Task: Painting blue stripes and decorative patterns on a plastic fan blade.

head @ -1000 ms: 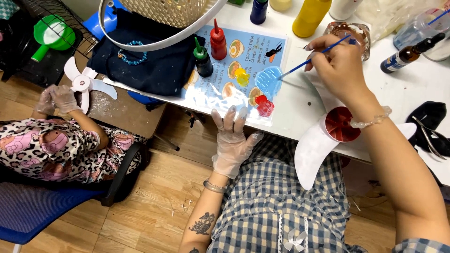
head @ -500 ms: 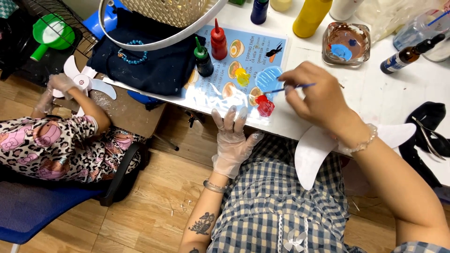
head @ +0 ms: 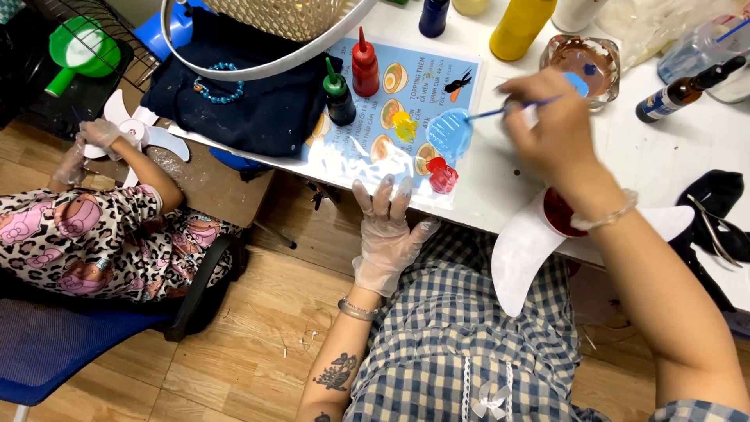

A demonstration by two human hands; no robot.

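Leopard-print sleeve at far left: we note a co-worker's gloved hand (head: 98, 134) on a white fan blade (head: 152, 134). At centre, our gloved left hand (head: 385, 234) lies flat, fingers spread, holding nothing, on the laminated sheet (head: 406, 117) with its paint blobs. Upper right, our bare right hand (head: 551, 129) pinches a blue paintbrush (head: 508, 111), tip near the blue paint blob (head: 449, 133); a white fan blade piece (head: 523, 254) sits below the wrist.
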